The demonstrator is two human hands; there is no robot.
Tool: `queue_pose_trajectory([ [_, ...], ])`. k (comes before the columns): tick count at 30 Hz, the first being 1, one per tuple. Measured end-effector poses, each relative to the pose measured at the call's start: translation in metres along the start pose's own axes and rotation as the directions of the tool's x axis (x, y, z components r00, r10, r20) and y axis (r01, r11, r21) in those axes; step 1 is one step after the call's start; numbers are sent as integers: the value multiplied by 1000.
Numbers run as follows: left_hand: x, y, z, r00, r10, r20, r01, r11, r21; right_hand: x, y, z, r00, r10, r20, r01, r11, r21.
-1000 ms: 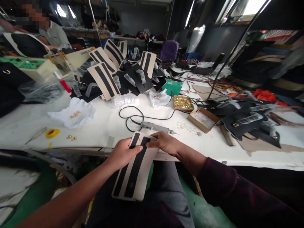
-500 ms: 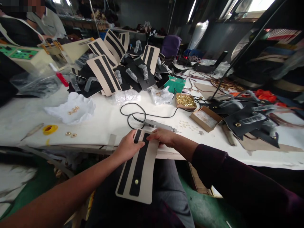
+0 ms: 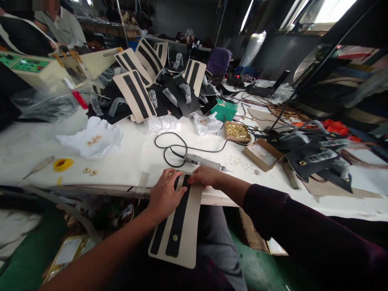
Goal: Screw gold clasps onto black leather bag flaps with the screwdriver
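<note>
A beige panel (image 3: 189,226) with two black strips lies tilted over the lap, its top end at the table edge. A round brass-coloured stud shows low on one strip. My left hand (image 3: 166,194) rests on the panel's upper left, thumb across the strips and fingers curled at the top edge. At the upper right, my right hand (image 3: 206,177) pinches the panel's top, fingertips on the black strip. Just beyond the hands lies a grey corded electric screwdriver (image 3: 204,161).
Behind stands a pile of striped panels (image 3: 135,95) and black pieces. Small boxes hold gold parts (image 3: 238,131) and clear pieces (image 3: 262,153). At left are white wrapping (image 3: 91,139), yellow tape (image 3: 63,163) and an awl (image 3: 39,166). A person (image 3: 63,28) is at the back left.
My left hand has shifted over the panel's upper left, its fingers more raised and curled. The panel sits slightly lower in view, and my right hand stays at its top.
</note>
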State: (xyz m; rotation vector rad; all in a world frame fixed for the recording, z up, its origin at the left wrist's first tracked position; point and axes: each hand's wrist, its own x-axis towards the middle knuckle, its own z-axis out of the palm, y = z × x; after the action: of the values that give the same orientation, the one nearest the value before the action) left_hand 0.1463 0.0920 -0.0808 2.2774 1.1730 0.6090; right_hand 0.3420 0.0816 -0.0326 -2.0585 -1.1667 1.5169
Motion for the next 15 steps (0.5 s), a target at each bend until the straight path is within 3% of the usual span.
queue_pose_trajectory([
  [5, -3, 4, 3, 1000, 22, -18, -21, 997, 79, 2, -2, -1, 1000, -19, 6, 20, 994, -105],
  [9, -3, 2, 5, 988, 149, -32, -143, 978, 152, 5, 2, -1, 999, -47, 6, 47, 982, -182],
  [15, -2, -1, 8, 977, 211, -21, -209, 974, 85, 7, 15, 2, 988, -126, -94, 101, 967, -233],
])
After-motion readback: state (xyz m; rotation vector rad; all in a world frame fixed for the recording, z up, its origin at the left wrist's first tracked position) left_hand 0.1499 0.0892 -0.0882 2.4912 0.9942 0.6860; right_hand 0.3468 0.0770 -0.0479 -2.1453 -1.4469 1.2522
